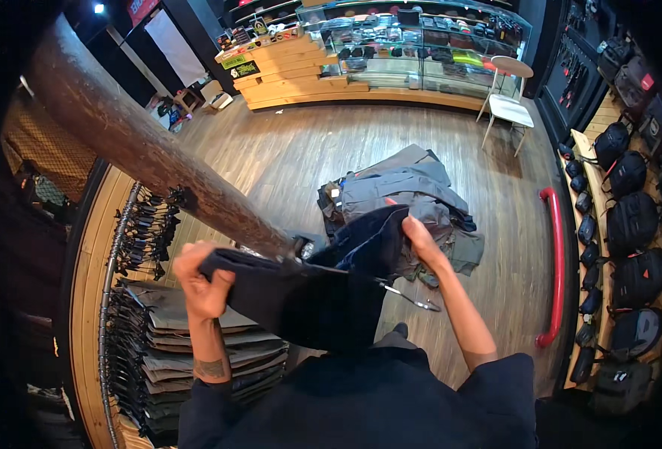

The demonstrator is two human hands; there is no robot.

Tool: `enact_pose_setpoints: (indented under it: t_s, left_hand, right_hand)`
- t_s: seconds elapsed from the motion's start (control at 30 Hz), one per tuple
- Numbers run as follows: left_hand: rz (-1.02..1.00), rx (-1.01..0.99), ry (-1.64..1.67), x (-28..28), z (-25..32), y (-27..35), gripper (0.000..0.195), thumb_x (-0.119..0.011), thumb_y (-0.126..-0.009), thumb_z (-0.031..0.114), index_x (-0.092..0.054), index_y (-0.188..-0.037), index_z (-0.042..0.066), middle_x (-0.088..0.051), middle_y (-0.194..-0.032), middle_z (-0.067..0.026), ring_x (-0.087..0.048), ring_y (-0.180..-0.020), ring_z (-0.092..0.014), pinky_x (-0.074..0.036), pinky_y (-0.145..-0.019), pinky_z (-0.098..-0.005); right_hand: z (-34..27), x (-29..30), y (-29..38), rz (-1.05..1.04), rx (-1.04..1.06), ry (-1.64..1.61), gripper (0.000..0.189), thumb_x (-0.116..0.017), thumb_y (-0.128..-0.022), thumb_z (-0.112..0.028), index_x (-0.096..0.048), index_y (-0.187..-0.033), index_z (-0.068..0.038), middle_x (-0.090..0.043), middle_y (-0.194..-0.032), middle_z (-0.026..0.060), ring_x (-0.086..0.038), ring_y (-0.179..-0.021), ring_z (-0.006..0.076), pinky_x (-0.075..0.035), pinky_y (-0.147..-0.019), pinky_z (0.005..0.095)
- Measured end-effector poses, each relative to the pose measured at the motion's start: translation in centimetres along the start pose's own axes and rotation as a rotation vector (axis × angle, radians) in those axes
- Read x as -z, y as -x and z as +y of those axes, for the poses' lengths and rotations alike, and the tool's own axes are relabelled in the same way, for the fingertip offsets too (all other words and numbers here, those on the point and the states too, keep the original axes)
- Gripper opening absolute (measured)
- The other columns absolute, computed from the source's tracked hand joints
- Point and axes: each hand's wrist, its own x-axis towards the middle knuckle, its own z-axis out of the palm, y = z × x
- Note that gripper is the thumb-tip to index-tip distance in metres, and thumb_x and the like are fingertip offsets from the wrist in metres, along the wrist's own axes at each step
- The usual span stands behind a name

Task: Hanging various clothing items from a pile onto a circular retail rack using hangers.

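Note:
A dark navy or black garment, probably a pair of trousers, is stretched between my two hands in front of my chest. My left hand grips its folded edge on the left, thumb on the near side. On the right, my right hand pinches the upper edge of the same cloth. A hanger with a silver metal hook lies across the garment, its hook pointing right. Part of the hanger is hidden by the cloth. Beyond my hands, a pile of grey and dark trousers lies on the wooden floor.
A curved metal rail at left carries bare black hangers and hung trousers. A thick brown pole slants above it. At right are a red floor bar and backpacks. A white chair stands by a glass display counter.

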Motion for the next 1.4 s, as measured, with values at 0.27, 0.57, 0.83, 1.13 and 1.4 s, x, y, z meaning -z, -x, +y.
enact_pose_setpoints:
  t_s: [0.27, 0.57, 0.83, 1.13, 1.4]
  left_hand:
    - [0.488, 0.232, 0.324, -0.1, -1.1, -1.0, 0.026, -0.055, -0.1, 0.018, -0.057, -0.116, -0.002, -0.062, -0.103, -0.0045, -0.059, -0.09, -0.011, -0.045, -0.083, -0.023]
    - [0.495, 0.284, 0.568, -0.7, -1.9, -0.2, 0.03, -0.055, -0.1, 0.019, -0.055, -0.124, -0.001, -0.063, -0.114, -0.0076, -0.062, -0.099, -0.014, -0.049, -0.088, -0.0272]
    - [0.548, 0.288, 0.519, 0.3, -1.9, -0.1, 0.035, -0.056, -0.1, 0.022, -0.052, -0.127, 0.001, -0.062, -0.115, -0.0069, -0.061, -0.101, -0.015, -0.049, -0.088, -0.0286]
    - [0.507, 0.367, 0.398, 1.7, -5.2, 2.2, 0.029, -0.056, -0.1, 0.024, -0.06, -0.117, 0.001, -0.064, -0.106, -0.0036, -0.059, -0.093, -0.011, -0.046, -0.083, -0.0252]
    - [0.29, 0.678, 0.297, -0.3, -9.8, 4.3, 0.033, -0.054, -0.102, 0.026, -0.062, -0.115, -0.003, -0.063, -0.107, -0.0019, -0.054, -0.096, -0.008, -0.042, -0.089, -0.0239]
  right_hand:
    - [-0.8, -3.8, 1.5, 0.287, 0.248, -0.188, 0.046, -0.057, -0.098, -0.007, -0.028, -0.134, -0.008, -0.054, -0.124, 0.011, -0.05, -0.112, 0.0139, -0.039, -0.096, 0.0268]
    - [-6.5, -7.1, 4.6, 0.191, 0.381, 0.751, 0.051, -0.085, -0.072, -0.03, -0.06, -0.113, -0.012, -0.064, -0.106, 0.0108, -0.058, -0.099, 0.0304, -0.045, -0.09, 0.0366]
    - [-6.9, -6.7, 3.2, 0.177, 0.369, 0.641, 0.021, -0.078, -0.078, -0.016, -0.061, -0.082, -0.005, -0.063, -0.077, 0.0063, -0.055, -0.073, 0.0236, -0.041, -0.069, 0.0341]
    - [-11.8, -6.4, 5.6, 0.337, 0.361, 0.6, 0.018, -0.072, -0.084, -0.012, -0.057, -0.083, -0.003, -0.06, -0.076, 0.0065, -0.056, -0.071, 0.0212, -0.042, -0.067, 0.0311]
    - [-16.8, -7.7, 7.2, 0.469, 0.258, 0.642, 0.019, -0.083, -0.073, -0.009, -0.065, -0.07, -0.003, -0.066, -0.068, 0.0026, -0.059, -0.066, 0.0101, -0.043, -0.064, 0.025]
